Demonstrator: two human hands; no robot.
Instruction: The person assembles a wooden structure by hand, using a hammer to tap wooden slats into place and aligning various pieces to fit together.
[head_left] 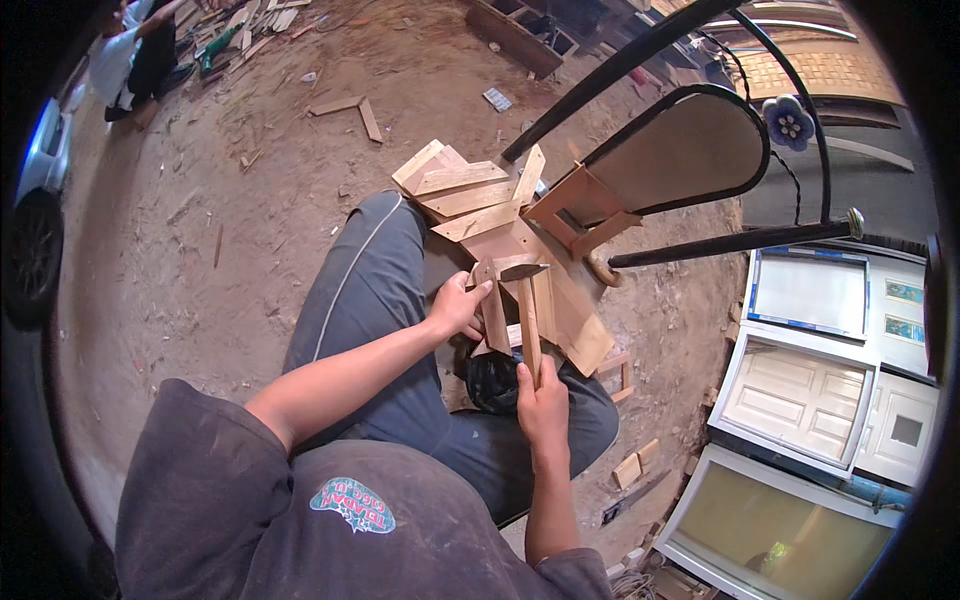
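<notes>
My right hand is closed round the wooden handle of a hammer. The hammer's dark metal head sits at the far end of the handle, close to the wood beside my left hand. My left hand grips a narrow wooden piece, which stands between my knees as part of a small frame; its lower part is partly hidden. Under and beyond it lies a wide wooden board. Several short angled wood pieces are heaped past my left hand. A black plastic bag shows below the frame.
A black metal chair with an oval back lies on its side at the right, a small wooden frame against it. White-framed panels stand at the far right. Wood scraps litter the dirt floor. Another person is at the far left.
</notes>
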